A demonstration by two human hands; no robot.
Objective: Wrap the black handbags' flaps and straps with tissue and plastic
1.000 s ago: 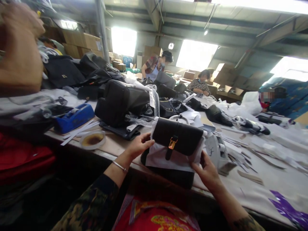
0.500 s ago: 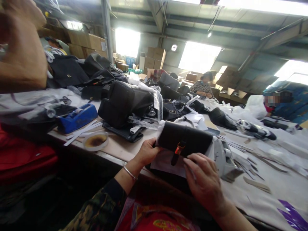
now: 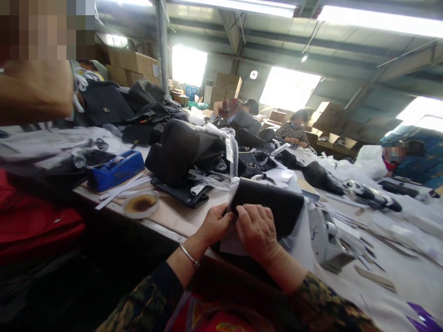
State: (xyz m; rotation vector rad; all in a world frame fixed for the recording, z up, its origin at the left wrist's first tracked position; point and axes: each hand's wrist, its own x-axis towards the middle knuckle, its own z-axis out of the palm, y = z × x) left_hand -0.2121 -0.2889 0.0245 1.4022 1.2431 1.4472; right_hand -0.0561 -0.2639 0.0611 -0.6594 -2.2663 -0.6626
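A small black handbag (image 3: 277, 203) sits at the table's front edge, its flap facing me and white paper around its sides and below the flap. My left hand (image 3: 218, 225) is closed on the bag's left edge, thumb on the front. Close beside it, my right hand (image 3: 258, 230) curls its fingers over the lower left edge of the flap. That hand covers the strap and buckle on the front. A grey tape dispenser (image 3: 321, 235) stands just right of the bag.
To the left are a blue tape dispenser (image 3: 116, 170), white paper strips (image 3: 119, 191) and a round dish with brown residue (image 3: 141, 204). Black bags (image 3: 187, 147) are heaped behind. A co-worker's arm (image 3: 38, 92) is close at left; other people sit across the table.
My right hand has moved left across the bag's front, from beside the buckle to near my left hand. The buckle is now hidden. My left hand keeps its grip.
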